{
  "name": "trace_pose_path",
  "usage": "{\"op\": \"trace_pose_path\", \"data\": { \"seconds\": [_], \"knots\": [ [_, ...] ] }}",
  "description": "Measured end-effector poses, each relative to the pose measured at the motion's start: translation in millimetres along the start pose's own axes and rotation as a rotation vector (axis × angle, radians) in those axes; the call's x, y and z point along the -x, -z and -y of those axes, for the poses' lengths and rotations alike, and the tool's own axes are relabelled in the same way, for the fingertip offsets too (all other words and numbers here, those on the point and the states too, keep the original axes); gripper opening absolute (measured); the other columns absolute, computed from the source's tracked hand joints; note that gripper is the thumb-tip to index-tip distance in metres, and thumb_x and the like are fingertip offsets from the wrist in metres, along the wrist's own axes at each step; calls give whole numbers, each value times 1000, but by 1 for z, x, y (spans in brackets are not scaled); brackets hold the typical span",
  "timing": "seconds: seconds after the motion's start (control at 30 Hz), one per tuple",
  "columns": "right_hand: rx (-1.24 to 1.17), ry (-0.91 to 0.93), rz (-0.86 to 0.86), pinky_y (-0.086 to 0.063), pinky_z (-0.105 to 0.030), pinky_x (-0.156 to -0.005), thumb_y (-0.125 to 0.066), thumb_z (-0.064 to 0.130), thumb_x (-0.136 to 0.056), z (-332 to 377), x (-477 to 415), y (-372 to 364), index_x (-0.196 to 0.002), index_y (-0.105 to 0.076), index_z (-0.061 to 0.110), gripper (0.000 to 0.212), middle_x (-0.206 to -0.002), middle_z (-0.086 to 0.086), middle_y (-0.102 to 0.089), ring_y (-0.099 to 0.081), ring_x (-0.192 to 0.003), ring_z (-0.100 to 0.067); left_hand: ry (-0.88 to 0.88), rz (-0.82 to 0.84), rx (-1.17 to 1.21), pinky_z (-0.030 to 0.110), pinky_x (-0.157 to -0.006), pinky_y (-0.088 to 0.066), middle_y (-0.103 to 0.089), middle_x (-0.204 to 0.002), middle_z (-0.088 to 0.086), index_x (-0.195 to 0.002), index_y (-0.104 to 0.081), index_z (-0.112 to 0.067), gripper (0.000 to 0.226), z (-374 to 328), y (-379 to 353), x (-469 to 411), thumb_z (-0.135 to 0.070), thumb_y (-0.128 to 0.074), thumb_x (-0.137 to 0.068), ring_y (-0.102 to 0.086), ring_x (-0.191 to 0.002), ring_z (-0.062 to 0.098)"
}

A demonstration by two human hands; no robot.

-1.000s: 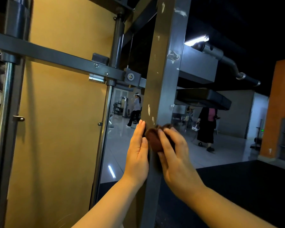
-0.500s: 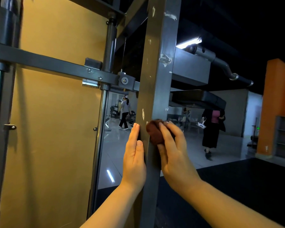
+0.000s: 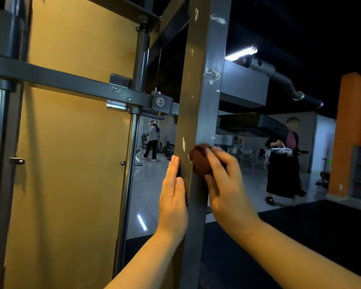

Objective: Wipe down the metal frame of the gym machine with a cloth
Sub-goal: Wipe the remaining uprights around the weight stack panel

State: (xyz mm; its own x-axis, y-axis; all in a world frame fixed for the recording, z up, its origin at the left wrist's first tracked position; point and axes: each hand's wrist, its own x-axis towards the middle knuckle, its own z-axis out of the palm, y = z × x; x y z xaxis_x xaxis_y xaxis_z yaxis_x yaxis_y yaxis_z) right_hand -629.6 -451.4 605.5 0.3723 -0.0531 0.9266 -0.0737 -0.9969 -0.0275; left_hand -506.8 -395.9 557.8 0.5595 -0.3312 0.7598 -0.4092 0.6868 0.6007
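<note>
- Brown soft cloth (image 3: 200, 160), one wad, against one square grey metal post (image 3: 204, 90), paint chipped.
- Right hand (image 3: 227, 190) fingers pinch it.
- Left hand (image 3: 173, 199) flat, fingers together.

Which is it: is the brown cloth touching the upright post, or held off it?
Touching. The head view shows the right hand pressing the cloth directly against the post, no gap.

Matt, chipped metal frame (image 3: 202, 97); soft, perhaps fleecy cloth (image 3: 199, 158).
</note>
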Motion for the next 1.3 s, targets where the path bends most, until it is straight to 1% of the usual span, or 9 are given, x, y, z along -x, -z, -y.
{"op": "trace_pose_path", "data": {
  "seconds": [0.13, 0.23, 0.43, 0.53, 0.63, 0.8, 0.97, 1.13, 1.3],
  "knots": [
    [71, 7, -80, -20, -28, -126, -47, 14, -106, 1, -45, 8, -159, -29, 9, 56, -160, 2, -23, -22, -153, -19, -1, 1, -12, 38, -129, -24, -34, -163, -21, -154, -36, -38, 50, 0, 0, -1, -36, -36, -104, -27, -150, -6],
    [39, -25, -50, -15, -24, -124, -46, 18, -107, 3, -34, -2, -162, -22, 15, 60, -162, 5, -19, -15, -156, -18, -1, 9, -5, 39, -129, -24, -35, -164, -20, -155, -36, -36, 51, 1, 2, -2, -35, -37, -104, -27, -151, -5],
    [205, 91, -85, -39, -38, -110, -44, 34, -105, -4, 6, -8, -160, -21, 16, 63, -145, -8, -35, -38, -136, -25, 11, 14, 35, 40, -128, -26, -37, -163, -20, -156, -38, -35, 52, 1, 2, 0, -35, -38, -104, -29, -151, -3],
    [117, 43, -162, -33, -33, -115, -48, 29, -106, -2, -35, -2, -161, -23, 14, 63, -147, -6, -31, -35, -138, -25, -3, 6, 19, 37, -128, -26, -36, -163, -22, -155, -37, -37, 51, 0, 1, 0, -35, -37, -104, -28, -151, -5],
    [-29, -4, -166, -25, -25, -120, -51, 18, -106, 2, -60, -1, -161, -27, 26, 60, -154, 1, -27, -27, -147, -19, -10, -2, 15, 37, -128, -25, -35, -163, -23, -154, -37, -37, 50, 0, 1, -1, -34, -37, -104, -28, -151, -5],
    [-40, -19, -106, -23, -26, -125, -43, 25, -104, 10, 1, -20, -156, -32, 29, 53, -161, 3, -25, -17, -156, -15, -3, -1, 34, 42, -127, -27, -37, -163, -19, -156, -38, -34, 52, 3, 2, -1, -34, -38, -104, -30, -151, -1],
    [-174, -59, -148, -33, -26, -121, -50, 13, -104, 8, -20, -10, -154, -39, 26, 54, -155, 6, -30, -31, -147, -7, -3, -5, 22, 40, -128, -27, -36, -163, -22, -155, -38, -36, 51, 0, 0, 0, -36, -38, -104, -29, -151, -4],
    [-255, -96, -227, -32, -14, -116, -51, 5, -105, 15, -48, -5, -154, -41, 21, 53, -151, 7, -33, -35, -142, -2, -4, -4, -6, 37, -128, -26, -35, -164, -21, -155, -36, -35, 52, -1, 1, -1, -35, -37, -104, -28, -150, -6],
    [-215, -64, -183, -37, -30, -119, -57, 0, -100, 9, -1, -17, -152, -43, 20, 58, -153, 0, -35, -36, -145, -9, -1, -9, -31, 38, -128, -26, -35, -164, -20, -156, -37, -35, 52, -1, 0, 2, -37, -37, -104, -28, -151, -5]
  ]
}}
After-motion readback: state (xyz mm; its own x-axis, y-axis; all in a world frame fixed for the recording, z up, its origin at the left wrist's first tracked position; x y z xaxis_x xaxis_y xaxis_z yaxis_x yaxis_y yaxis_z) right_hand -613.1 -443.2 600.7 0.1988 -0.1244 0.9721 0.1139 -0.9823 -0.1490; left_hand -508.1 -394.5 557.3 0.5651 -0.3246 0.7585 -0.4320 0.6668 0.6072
